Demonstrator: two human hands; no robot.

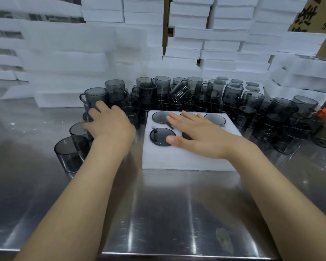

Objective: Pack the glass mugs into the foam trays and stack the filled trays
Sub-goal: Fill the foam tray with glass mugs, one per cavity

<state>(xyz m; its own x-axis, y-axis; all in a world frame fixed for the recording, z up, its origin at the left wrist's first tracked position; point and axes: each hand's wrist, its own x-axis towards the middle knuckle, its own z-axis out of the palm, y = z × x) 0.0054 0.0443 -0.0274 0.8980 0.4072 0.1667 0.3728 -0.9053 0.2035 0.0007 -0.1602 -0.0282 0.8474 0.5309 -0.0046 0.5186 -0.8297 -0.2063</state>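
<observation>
The right hand [198,136] lies flat on the foam tray [186,161] at mid-worktop [158,213], fingers straight, its grip wide, over seated glass mugs [161,137]. The left hand [109,123] reaches among loose mugs [72,153] beside the tray. Its fingertips are hidden, so I cannot tell whether its grip holds one. A cardboard box [309,14] shows cropped black Chinese characters.

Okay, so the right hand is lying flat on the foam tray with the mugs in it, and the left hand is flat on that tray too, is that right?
Not quite. The right hand does lie flat on the foam tray holding glass mugs, but the left hand is off the tray, reaching onto the loose mugs to its left. The head view shows this.
</observation>
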